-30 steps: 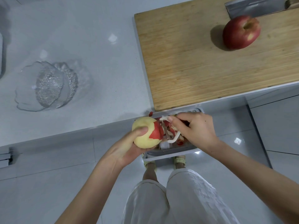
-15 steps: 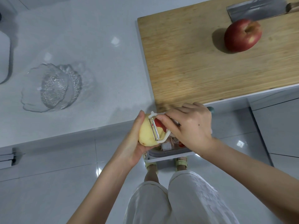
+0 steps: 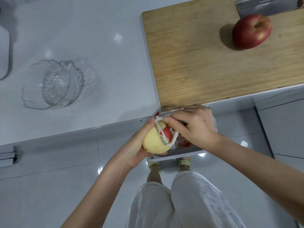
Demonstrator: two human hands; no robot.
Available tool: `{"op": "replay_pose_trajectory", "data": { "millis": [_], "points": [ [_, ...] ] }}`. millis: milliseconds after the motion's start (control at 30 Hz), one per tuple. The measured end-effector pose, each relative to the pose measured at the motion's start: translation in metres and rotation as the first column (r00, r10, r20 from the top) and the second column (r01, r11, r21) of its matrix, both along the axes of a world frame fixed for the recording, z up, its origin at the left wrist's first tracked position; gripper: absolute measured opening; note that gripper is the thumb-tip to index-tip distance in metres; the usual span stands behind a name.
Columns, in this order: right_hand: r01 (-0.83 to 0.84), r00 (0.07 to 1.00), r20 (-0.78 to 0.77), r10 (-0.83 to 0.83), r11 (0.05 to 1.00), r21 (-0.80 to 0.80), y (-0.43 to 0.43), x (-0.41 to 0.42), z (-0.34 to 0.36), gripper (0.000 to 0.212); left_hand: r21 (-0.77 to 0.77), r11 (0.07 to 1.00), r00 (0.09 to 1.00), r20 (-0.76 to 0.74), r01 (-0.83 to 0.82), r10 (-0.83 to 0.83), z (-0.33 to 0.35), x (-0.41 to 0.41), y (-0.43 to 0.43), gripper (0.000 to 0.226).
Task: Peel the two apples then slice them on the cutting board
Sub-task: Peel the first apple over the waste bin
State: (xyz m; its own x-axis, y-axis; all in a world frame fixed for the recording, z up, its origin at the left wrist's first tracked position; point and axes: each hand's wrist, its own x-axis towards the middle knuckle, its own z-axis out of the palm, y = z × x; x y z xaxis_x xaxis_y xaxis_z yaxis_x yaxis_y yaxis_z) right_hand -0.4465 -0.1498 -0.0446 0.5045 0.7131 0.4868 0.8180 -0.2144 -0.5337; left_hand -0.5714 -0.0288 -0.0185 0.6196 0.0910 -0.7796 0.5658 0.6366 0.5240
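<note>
My left hand point(image 3: 134, 148) cups a mostly peeled apple point(image 3: 153, 142), pale yellow with a patch of red skin left on its right side. My right hand point(image 3: 195, 127) holds a white Y-shaped peeler point(image 3: 164, 133), whose blade lies across the apple beside the red patch. Both hands are below the counter's front edge, over a white bin point(image 3: 179, 152) that holds peels. A second apple point(image 3: 251, 31), red and whole, sits on the wooden cutting board point(image 3: 205, 63) at the upper right. A cleaver blade point(image 3: 266, 6) lies behind it.
A clear glass bowl point(image 3: 54, 84) stands on the white counter point(image 3: 98, 46) at the left. A white object point(image 3: 4, 51) sits at the far left edge. Grey floor tiles, my legs and sandals show below.
The peeler went from the bin side onto the apple, and its blade has slid a little down the fruit. My left hand turned the apple, so less red skin shows.
</note>
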Motion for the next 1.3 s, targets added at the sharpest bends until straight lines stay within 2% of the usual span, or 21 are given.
{"op": "replay_pose_trajectory", "data": {
  "millis": [100,200,333,467,600,667,800,867,967,1100,1167,1233,1300],
  "points": [
    [0.004,0.996,-0.086,-0.006,1.0,-0.023,-0.003,0.001,-0.006,0.047,-0.03,0.999,1.0,-0.02,-0.011,0.011,-0.002,-0.002,-0.001,0.051],
    [0.035,0.991,-0.123,-0.045,0.996,-0.081,-0.012,0.01,-0.015,0.045,-0.092,0.99,0.994,-0.039,-0.104,0.101,-0.003,-0.004,0.004,0.06],
    [0.038,0.988,-0.135,-0.069,0.975,-0.217,-0.021,0.006,-0.038,0.041,-0.123,0.982,0.989,0.02,-0.143,0.146,0.002,-0.001,0.014,0.058],
    [0.092,0.952,-0.254,-0.172,0.95,-0.297,-0.024,0.004,-0.032,0.045,-0.072,0.988,0.99,-0.001,-0.14,0.14,-0.002,-0.002,0.02,0.054],
    [0.086,0.91,-0.375,-0.18,0.963,-0.254,-0.018,0.005,-0.008,0.042,-0.007,0.999,0.999,0.02,-0.049,0.049,-0.007,-0.004,0.021,0.095],
    [0.046,0.93,-0.349,-0.115,0.979,-0.2,-0.009,0.004,0.006,0.042,-0.013,1.0,0.997,0.073,0.017,-0.016,-0.007,-0.003,0.02,0.1],
    [-0.033,0.977,-0.213,0.005,0.991,-0.128,0.004,0.006,0.018,0.046,-0.003,0.995,0.984,0.15,0.101,-0.099,-0.007,-0.003,0.02,0.091],
    [-0.061,0.977,-0.208,0.036,0.991,-0.117,0.005,0.008,0.017,0.045,-0.012,0.996,0.98,0.176,0.094,-0.09,-0.007,-0.004,0.019,0.083],
    [-0.05,0.967,-0.255,0.013,0.989,-0.138,0.002,0.009,0.01,0.047,-0.06,0.996,0.976,0.213,0.062,-0.048,-0.006,-0.007,0.018,0.074],
    [-0.027,0.946,-0.323,-0.027,0.987,-0.161,-0.008,0.012,-0.005,0.044,-0.071,0.997,0.988,0.156,-0.012,0.023,-0.005,-0.008,0.021,0.097],
    [-0.028,0.939,-0.341,-0.031,0.985,-0.167,-0.01,0.012,-0.011,0.043,-0.062,0.998,0.987,0.156,-0.018,0.028,-0.004,-0.007,0.02,0.094],
    [-0.022,0.944,-0.327,-0.041,0.982,-0.187,-0.012,0.011,-0.018,0.04,-0.067,0.997,0.985,0.161,-0.043,0.053,-0.005,-0.008,0.018,0.092],
    [-0.002,0.967,-0.246,-0.071,0.959,-0.284,-0.017,0.01,-0.03,0.044,-0.08,0.992,0.982,0.153,-0.098,0.11,-0.006,-0.01,0.017,0.1]
  ]
}}
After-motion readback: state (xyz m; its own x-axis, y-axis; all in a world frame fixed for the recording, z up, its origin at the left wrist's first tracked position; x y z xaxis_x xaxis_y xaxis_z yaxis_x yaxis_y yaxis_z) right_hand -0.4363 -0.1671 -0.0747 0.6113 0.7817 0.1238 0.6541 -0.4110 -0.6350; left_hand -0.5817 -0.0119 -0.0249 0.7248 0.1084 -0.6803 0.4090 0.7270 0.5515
